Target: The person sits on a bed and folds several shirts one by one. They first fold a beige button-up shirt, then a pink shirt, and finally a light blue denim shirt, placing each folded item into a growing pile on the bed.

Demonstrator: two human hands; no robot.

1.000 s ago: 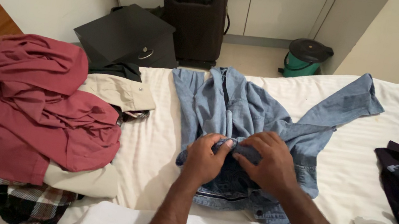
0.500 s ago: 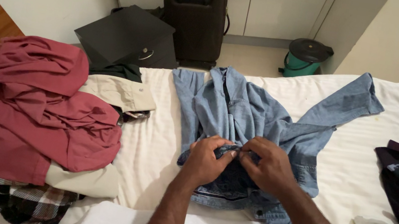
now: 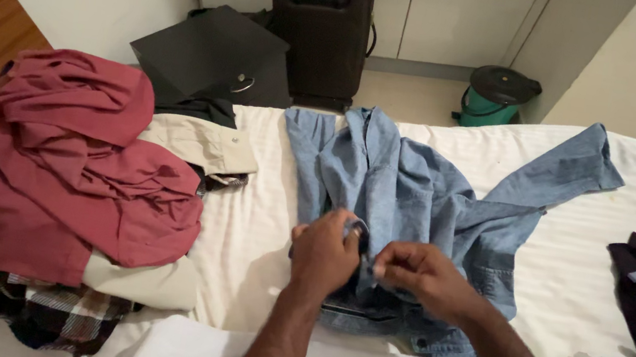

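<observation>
Denim shirt (image 3: 416, 193) on bed, front edges pinched shut in left grip (image 3: 326, 254), right grip (image 3: 415, 273)

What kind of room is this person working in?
Probably a bedroom or hotel room: clothes lie spread over a bed with white sheets, a black suitcase stands by cupboard doors, and a green bin sits on the floor.

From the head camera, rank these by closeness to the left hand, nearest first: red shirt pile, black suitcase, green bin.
1. Red shirt pile, to the left of the left hand on the bed.
2. Black suitcase, straight ahead on the floor.
3. Green bin, far right by the wall.
</observation>
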